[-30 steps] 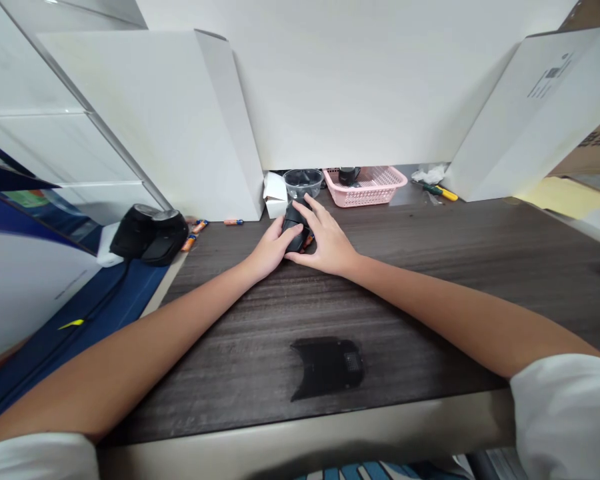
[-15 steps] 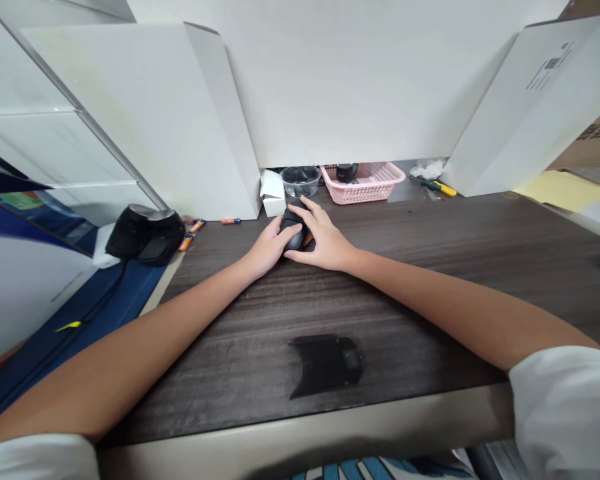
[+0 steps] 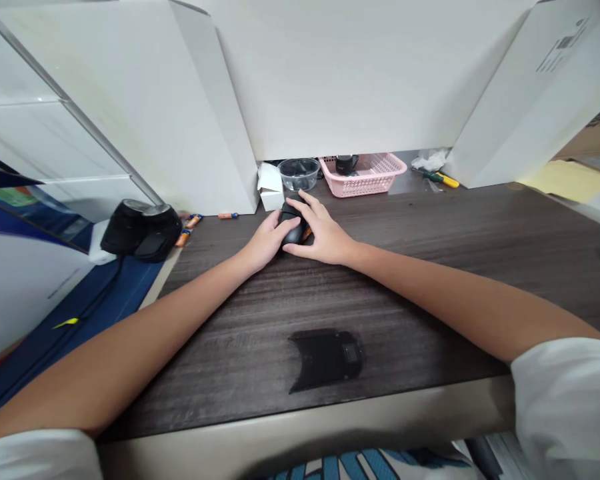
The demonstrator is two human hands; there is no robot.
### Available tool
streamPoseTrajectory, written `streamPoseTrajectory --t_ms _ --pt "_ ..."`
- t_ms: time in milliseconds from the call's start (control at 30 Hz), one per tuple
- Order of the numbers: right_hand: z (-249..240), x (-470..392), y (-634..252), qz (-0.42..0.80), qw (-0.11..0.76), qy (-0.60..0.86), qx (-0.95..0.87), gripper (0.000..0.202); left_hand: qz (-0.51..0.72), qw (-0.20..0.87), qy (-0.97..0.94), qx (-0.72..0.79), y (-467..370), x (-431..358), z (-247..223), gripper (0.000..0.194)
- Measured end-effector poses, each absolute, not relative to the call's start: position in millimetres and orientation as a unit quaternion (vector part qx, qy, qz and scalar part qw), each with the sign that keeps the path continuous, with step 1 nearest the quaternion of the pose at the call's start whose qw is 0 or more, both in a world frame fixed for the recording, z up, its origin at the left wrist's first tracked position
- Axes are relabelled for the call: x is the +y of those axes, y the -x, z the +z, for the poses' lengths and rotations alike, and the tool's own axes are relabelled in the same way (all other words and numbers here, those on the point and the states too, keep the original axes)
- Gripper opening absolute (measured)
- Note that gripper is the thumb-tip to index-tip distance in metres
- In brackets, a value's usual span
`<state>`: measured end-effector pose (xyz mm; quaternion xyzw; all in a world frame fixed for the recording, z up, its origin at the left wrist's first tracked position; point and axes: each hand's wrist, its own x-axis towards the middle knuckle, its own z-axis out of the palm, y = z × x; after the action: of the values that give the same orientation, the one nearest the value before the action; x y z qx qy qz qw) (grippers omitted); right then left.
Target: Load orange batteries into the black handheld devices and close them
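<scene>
A dark, rounded object like a computer mouse (image 3: 293, 230) is held between both hands over the far middle of the dark wooden table (image 3: 410, 293). My left hand (image 3: 269, 241) grips its left side, thumb across the top. From the right, my right hand (image 3: 323, 232) closes its fingers and thumb round it. A bit of orange shows beside the object under my right hand; what it belongs to is mostly hidden. Nearer the front edge lies a flat black cover (image 3: 325, 360) with a notched left end.
Behind the hands stand a small white box (image 3: 271, 188), a clear round bowl (image 3: 299, 175) and a pink basket (image 3: 365, 185) holding a black cup. Orange batteries (image 3: 183, 238) and a black device (image 3: 143, 230) are at left. A yellow-handled tool (image 3: 447, 180) lies back right.
The view has shifted slightly, so the whole scene sits a little higher in the picture. Both hands keep their hold on the dark object, with almost no visible movement.
</scene>
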<state>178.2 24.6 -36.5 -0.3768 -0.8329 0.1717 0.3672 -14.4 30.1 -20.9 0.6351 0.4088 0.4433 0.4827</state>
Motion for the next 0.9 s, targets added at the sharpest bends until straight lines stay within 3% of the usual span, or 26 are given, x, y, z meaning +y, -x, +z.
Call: streamPoseTrajectory --t_ms 900 --pt "-42.9 30.9 -178.8 0.153 0.357 0.385 -0.837 0.102 0.456 0.471 -0.643 0.395 13.3 38.4 -27.0 0.034"
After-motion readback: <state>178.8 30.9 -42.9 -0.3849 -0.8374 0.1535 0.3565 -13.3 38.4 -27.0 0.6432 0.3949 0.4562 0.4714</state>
